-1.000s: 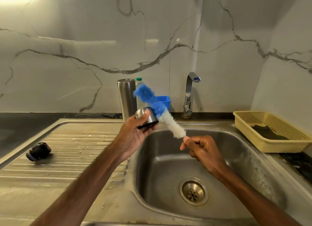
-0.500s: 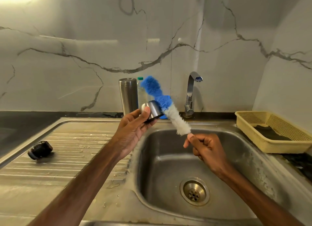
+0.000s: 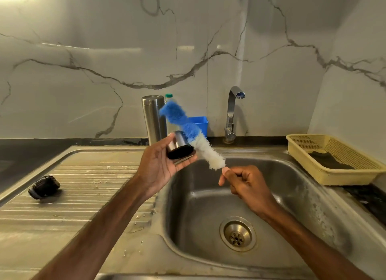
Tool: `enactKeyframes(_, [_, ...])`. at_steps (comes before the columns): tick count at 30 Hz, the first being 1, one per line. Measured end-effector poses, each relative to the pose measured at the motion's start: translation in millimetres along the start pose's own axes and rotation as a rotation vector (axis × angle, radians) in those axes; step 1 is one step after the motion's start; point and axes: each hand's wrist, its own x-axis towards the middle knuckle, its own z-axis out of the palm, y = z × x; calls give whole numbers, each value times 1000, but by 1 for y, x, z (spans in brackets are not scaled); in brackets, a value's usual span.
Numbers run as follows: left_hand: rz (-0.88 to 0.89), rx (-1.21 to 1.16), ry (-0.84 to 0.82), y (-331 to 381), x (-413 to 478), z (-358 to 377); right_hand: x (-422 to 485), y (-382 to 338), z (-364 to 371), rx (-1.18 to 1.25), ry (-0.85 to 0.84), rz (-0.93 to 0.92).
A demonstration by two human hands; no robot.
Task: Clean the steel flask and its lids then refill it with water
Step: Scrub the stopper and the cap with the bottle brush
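Head view, and the action is all above the sink basin (image 3: 292,196). The left hand (image 3: 158,165) hangs over the basin's left rim with the steel cup lid (image 3: 179,145) gripped thumb on top and fingers curled underneath, its dark open mouth tipped towards the camera. The right hand (image 3: 246,183), over the middle of the basin, has its fingers closed in a tight pinch on the bottle brush (image 3: 190,131) just below the white bristles (the handle itself is swallowed by the fist). The brush slants up and left, running along the lid's outer wall; whether it touches, I cannot tell.

The steel flask (image 3: 153,119) stands upright behind the basin's back-left corner, uncapped. A dark stopper (image 3: 44,186), likely the second lid, lies well left of the basin on the drainer.

The mouth looks unscrubbed, so here is the play: turn it to face the brush, feed the blue tip in straight, then twist. Keep that thumb firm, since wet steel may slip, and stay over the basin so drips fall in.
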Motion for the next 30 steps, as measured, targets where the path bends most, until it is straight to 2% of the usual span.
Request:
enactKeyframes(5, [48,93,10,-1,1,3,0,-4,-3,-2,8,-57])
enactKeyframes(9, [38,83,41,-3,-1,5,3,3,-5,-45,4,32])
enactKeyframes(15, [50,134,5,1,0,3,1,-3,-6,21,8,-7])
enactKeyframes(21, [72,54,-21,6,-1,2,1,-2,-12,15,31,6])
enactKeyframes(26, [12,60,-76,3,0,-3,1,-6,-10,48,48,-7])
enactKeyframes(30, [25,65,-47,7,-2,1,1,-2,-11,34,27,37])
